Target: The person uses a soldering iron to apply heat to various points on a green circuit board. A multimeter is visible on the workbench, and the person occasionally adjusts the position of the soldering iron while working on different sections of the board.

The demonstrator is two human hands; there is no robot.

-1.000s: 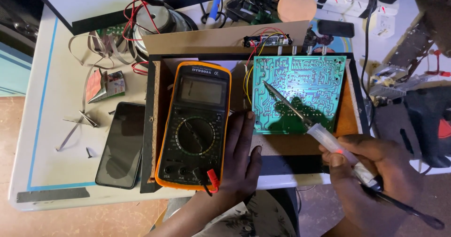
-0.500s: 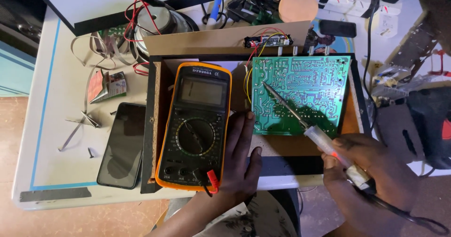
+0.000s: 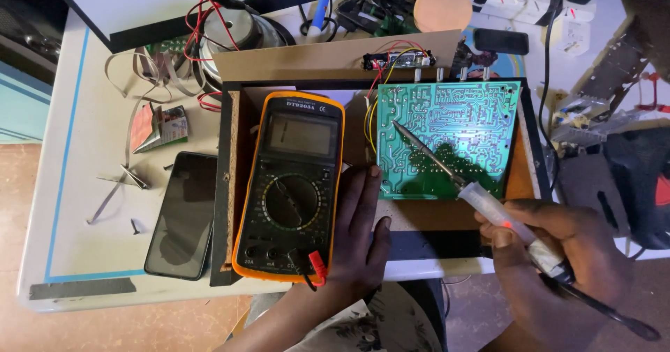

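Soldering iron (image 3: 447, 174) sits light and stiff in my right hand (image 3: 558, 244), fingers clenched on its clear handle, hot tip resting on the fragile green circuit board (image 3: 453, 125) at 1 o'clock; left hand (image 3: 359, 233) lies flat, released, beside the multimeter (image 3: 289, 184).

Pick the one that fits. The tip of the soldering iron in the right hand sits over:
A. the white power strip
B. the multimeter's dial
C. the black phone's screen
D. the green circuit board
D: the soldering iron, held in the right hand, points its tip onto the green circuit board, away from the multimeter.
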